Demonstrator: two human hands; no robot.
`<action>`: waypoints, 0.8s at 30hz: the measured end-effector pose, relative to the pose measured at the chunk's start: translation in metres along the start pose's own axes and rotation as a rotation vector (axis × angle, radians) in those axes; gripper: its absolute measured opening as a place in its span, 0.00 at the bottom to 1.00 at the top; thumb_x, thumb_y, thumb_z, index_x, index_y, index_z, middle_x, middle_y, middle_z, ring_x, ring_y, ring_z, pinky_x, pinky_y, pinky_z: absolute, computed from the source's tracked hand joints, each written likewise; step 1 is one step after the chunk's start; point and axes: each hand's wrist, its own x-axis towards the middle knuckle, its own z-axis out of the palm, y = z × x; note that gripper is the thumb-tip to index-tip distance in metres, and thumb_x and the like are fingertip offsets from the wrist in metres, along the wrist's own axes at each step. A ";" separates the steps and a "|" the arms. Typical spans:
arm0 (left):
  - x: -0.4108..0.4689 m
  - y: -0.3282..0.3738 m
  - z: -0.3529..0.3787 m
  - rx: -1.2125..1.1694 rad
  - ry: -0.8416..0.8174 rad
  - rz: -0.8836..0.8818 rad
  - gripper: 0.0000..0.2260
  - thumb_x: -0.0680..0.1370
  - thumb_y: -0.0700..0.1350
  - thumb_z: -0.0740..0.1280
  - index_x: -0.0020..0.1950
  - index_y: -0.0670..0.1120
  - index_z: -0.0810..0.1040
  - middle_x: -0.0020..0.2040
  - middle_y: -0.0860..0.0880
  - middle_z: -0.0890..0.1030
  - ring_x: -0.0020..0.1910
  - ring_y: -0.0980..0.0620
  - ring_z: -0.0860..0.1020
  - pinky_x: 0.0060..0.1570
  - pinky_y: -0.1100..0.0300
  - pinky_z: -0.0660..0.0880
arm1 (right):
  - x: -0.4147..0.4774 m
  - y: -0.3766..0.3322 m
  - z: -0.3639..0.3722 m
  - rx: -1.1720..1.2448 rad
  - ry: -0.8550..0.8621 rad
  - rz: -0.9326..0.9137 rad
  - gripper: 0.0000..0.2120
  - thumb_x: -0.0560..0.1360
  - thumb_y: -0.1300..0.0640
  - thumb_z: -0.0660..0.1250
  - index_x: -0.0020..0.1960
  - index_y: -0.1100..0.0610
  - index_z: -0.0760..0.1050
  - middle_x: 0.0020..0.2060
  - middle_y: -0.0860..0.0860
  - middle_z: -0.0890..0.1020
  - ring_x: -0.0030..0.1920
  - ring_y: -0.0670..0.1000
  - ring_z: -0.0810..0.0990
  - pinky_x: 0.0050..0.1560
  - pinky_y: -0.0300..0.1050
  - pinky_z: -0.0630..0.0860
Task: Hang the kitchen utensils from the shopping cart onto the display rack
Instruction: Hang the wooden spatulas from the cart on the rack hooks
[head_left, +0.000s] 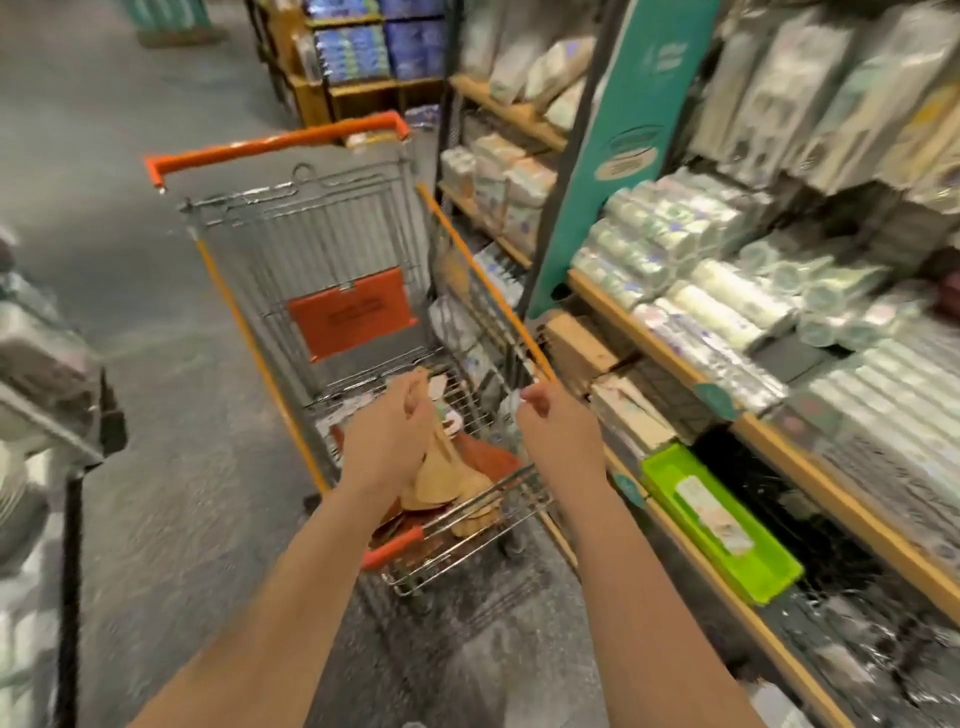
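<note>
The shopping cart (249, 332), wire with orange trim, stands in the aisle in front of me. Wooden kitchen utensils (441, 480) lie in its near end, on reddish items. My left hand (389, 436) is over the basket, closed around the handles of a bunch of these wooden utensils. My right hand (558, 434) is by the cart's right rim with fingers pinched together; something small and pale at its fingertips is too blurred to identify. The display rack (779, 104) with hanging packaged utensils is at the upper right.
Wooden shelves (810, 467) on the right hold stacked paper cups and plates. A green tray (722, 525) juts out from a lower shelf near my right arm. A teal sign post (608, 156) stands beside the cart. Another display (47, 374) is on the left.
</note>
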 end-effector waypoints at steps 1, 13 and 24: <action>0.010 -0.013 -0.006 -0.018 0.002 -0.040 0.16 0.81 0.50 0.56 0.69 0.52 0.67 0.40 0.54 0.75 0.37 0.48 0.77 0.39 0.54 0.73 | 0.006 -0.005 0.018 0.005 -0.026 0.002 0.07 0.77 0.55 0.60 0.52 0.50 0.76 0.45 0.47 0.80 0.51 0.52 0.78 0.61 0.53 0.71; 0.131 -0.096 0.052 -0.026 -0.140 -0.235 0.18 0.80 0.43 0.57 0.71 0.46 0.68 0.52 0.43 0.82 0.44 0.45 0.80 0.42 0.53 0.75 | 0.145 0.028 0.160 -0.158 -0.419 0.219 0.14 0.78 0.52 0.60 0.63 0.52 0.70 0.55 0.54 0.80 0.55 0.56 0.77 0.50 0.45 0.72; 0.265 -0.193 0.192 -0.078 -0.164 -0.750 0.17 0.83 0.47 0.53 0.71 0.45 0.66 0.69 0.43 0.70 0.65 0.45 0.70 0.54 0.60 0.66 | 0.273 0.117 0.307 -0.267 -0.727 0.423 0.18 0.77 0.54 0.60 0.65 0.58 0.71 0.59 0.56 0.78 0.58 0.58 0.77 0.53 0.43 0.71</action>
